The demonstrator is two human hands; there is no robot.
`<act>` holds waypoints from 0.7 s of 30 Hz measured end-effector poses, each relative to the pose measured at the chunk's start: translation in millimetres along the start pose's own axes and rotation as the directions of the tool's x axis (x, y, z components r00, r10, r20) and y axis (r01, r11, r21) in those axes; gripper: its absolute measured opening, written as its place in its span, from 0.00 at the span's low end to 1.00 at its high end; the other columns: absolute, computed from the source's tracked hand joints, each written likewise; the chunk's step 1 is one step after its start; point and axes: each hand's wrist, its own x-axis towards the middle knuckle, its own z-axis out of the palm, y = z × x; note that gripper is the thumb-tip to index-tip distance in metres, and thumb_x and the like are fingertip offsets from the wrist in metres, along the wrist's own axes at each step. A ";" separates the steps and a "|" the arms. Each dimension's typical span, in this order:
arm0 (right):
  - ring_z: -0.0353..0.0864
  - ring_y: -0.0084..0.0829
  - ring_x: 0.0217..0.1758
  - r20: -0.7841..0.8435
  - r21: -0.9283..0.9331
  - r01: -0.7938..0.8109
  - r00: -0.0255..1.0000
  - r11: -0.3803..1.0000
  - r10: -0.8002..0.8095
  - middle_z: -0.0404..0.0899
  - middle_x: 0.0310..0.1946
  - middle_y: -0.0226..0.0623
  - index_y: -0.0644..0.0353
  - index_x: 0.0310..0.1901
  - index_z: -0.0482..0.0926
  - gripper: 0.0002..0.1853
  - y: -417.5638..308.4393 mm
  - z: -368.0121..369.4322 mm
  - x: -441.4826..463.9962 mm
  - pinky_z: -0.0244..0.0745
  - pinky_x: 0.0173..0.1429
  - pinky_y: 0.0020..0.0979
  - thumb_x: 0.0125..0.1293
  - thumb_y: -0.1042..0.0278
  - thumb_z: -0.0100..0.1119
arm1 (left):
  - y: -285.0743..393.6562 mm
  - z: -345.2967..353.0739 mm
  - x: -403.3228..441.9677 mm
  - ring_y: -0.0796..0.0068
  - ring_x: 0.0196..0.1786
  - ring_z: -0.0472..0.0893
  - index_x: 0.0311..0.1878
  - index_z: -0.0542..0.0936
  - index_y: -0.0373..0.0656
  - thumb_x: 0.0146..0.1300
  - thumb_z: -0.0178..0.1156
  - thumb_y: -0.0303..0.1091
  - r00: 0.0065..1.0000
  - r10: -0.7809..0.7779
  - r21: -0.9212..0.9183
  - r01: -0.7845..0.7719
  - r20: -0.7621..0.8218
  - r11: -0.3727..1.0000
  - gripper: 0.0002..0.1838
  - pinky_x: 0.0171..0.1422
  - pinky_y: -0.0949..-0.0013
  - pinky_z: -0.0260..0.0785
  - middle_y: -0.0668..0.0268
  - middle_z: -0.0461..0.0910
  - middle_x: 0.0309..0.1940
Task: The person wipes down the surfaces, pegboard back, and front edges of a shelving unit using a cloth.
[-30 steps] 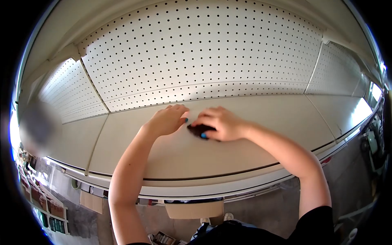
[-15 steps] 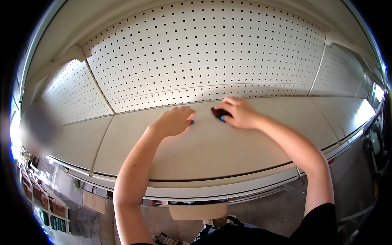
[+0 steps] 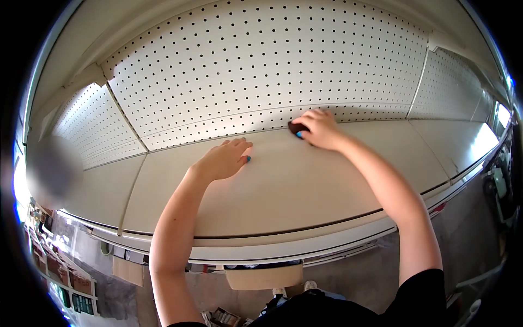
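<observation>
One dark pad [image 3: 296,127] sits under the curled grip of the right hand [image 3: 320,129], just above and right of the frame's centre, by the shelf [image 3: 283,191]'s back edge. The left hand [image 3: 223,158] lies unclenched, seemingly empty. Pushing too hard could knock those right knuckles against the pegboard [image 3: 261,71].

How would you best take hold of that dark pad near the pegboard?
Probably take the dark pad by its exposed left end, coming from the left and above: the person's right grip covers its other side, and the pegboard rises close behind.
</observation>
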 end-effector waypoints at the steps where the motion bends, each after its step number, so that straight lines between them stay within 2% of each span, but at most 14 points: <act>1: 0.63 0.32 0.65 0.027 0.068 0.005 1.000 0.998 -0.007 0.72 0.56 0.29 0.45 0.56 0.75 0.19 10.5 -2.1 -1.2 0.51 0.69 0.38 0.62 0.60 0.56 | -0.2 -0.4 -0.1 0.66 0.66 0.66 0.66 0.65 0.52 0.70 0.48 0.38 1.000 0.010 0.001 -0.010 0.002 1.000 0.21 0.66 0.59 0.64 0.66 0.66 0.65; 4: 0.63 0.35 0.65 0.000 0.043 0.023 1.000 0.999 -0.023 0.71 0.56 0.31 0.46 0.56 0.74 0.20 9.7 2.9 -3.2 0.50 0.69 0.40 0.61 0.62 0.57 | -5.4 2.7 3.5 0.65 0.67 0.66 0.66 0.65 0.52 0.71 0.47 0.38 0.999 0.040 0.007 -0.040 -0.003 0.999 0.21 0.66 0.60 0.64 0.66 0.67 0.65; 7: 0.65 0.36 0.63 0.070 0.068 0.093 0.993 0.993 -0.097 0.70 0.54 0.33 0.47 0.56 0.74 0.20 -6.3 -3.8 -8.9 0.51 0.69 0.42 0.61 0.62 0.57 | -10.5 6.4 5.4 0.65 0.67 0.66 0.66 0.65 0.51 0.71 0.47 0.38 0.998 0.056 0.021 -0.056 -0.007 0.998 0.21 0.66 0.59 0.64 0.66 0.67 0.64; 8: 0.67 0.36 0.61 0.060 0.124 0.176 0.981 0.977 -0.185 0.70 0.53 0.34 0.48 0.56 0.74 0.20 -17.6 -4.6 -14.8 0.54 0.68 0.43 0.60 0.62 0.57 | -7.8 4.6 4.3 0.64 0.67 0.66 0.66 0.65 0.51 0.71 0.47 0.38 0.999 0.050 0.017 -0.050 -0.005 0.999 0.21 0.66 0.59 0.64 0.66 0.67 0.64; 10: 0.67 0.36 0.59 0.009 0.104 0.376 0.926 0.921 -0.378 0.70 0.51 0.34 0.48 0.56 0.74 0.20 -46.7 -9.9 -27.1 0.55 0.66 0.42 0.60 0.63 0.58 | -5.2 4.1 4.4 0.64 0.67 0.66 0.66 0.65 0.50 0.71 0.47 0.38 0.999 0.042 0.011 -0.042 -0.010 0.999 0.21 0.67 0.59 0.64 0.65 0.67 0.64; 12: 0.67 0.36 0.58 0.027 0.162 0.445 0.890 0.881 -0.455 0.70 0.50 0.33 0.47 0.55 0.74 0.20 -63.2 -14.4 -34.1 0.56 0.65 0.42 0.60 0.64 0.58 | -5.0 4.7 3.9 0.64 0.67 0.65 0.66 0.65 0.49 0.71 0.47 0.38 0.999 0.037 0.021 -0.037 -0.014 0.999 0.21 0.67 0.59 0.63 0.65 0.66 0.65; 16: 0.68 0.33 0.57 0.035 0.236 0.429 0.893 0.872 -0.449 0.70 0.48 0.29 0.45 0.56 0.73 0.21 -49.9 -13.8 -28.1 0.55 0.64 0.42 0.60 0.64 0.58 | -6.3 5.8 4.7 0.61 0.67 0.66 0.64 0.66 0.46 0.71 0.46 0.37 0.998 0.065 0.020 -0.064 -0.020 0.998 0.20 0.66 0.58 0.64 0.64 0.66 0.64; 17: 0.68 0.31 0.58 0.003 0.126 0.381 0.923 0.916 -0.385 0.71 0.49 0.28 0.44 0.56 0.73 0.21 -40.3 -8.3 -24.7 0.54 0.64 0.43 0.59 0.61 0.58 | -8.6 8.3 5.3 0.61 0.67 0.66 0.64 0.66 0.46 0.71 0.46 0.37 0.997 0.071 0.023 -0.071 -0.037 0.997 0.20 0.66 0.58 0.64 0.64 0.66 0.64; 18: 0.67 0.31 0.59 0.005 0.097 0.284 0.958 0.954 -0.286 0.72 0.50 0.28 0.43 0.55 0.74 0.20 -28.0 -6.6 -20.9 0.53 0.63 0.45 0.59 0.60 0.57 | -9.7 10.6 5.2 0.61 0.67 0.66 0.64 0.66 0.46 0.71 0.45 0.38 0.996 0.079 0.025 -0.078 -0.051 0.997 0.20 0.66 0.58 0.64 0.64 0.67 0.64; 19: 0.67 0.31 0.59 0.071 0.085 0.182 0.979 0.980 -0.189 0.72 0.52 0.28 0.43 0.55 0.74 0.19 -15.7 -9.7 -16.4 0.51 0.63 0.46 0.60 0.60 0.57 | -8.8 10.1 4.2 0.62 0.67 0.65 0.65 0.65 0.47 0.71 0.46 0.37 0.997 0.065 0.017 -0.064 -0.032 0.998 0.20 0.66 0.58 0.64 0.64 0.66 0.64; 20: 0.66 0.32 0.61 0.017 0.034 0.135 0.991 0.990 -0.136 0.71 0.53 0.28 0.42 0.55 0.74 0.19 8.0 1.1 -12.3 0.50 0.64 0.45 0.61 0.59 0.56 | -6.7 7.3 3.3 0.62 0.67 0.65 0.65 0.65 0.48 0.71 0.47 0.37 0.999 0.051 0.011 -0.050 -0.016 0.999 0.21 0.67 0.59 0.64 0.65 0.66 0.64; 21: 0.65 0.33 0.62 0.047 -0.025 0.023 0.999 0.999 -0.022 0.71 0.54 0.30 0.43 0.56 0.73 0.19 18.3 -3.7 -11.6 0.50 0.67 0.44 0.63 0.59 0.55 | -5.1 4.9 2.9 0.63 0.67 0.65 0.66 0.65 0.49 0.71 0.47 0.37 0.999 0.037 0.007 -0.037 -0.001 0.999 0.21 0.67 0.59 0.63 0.65 0.66 0.65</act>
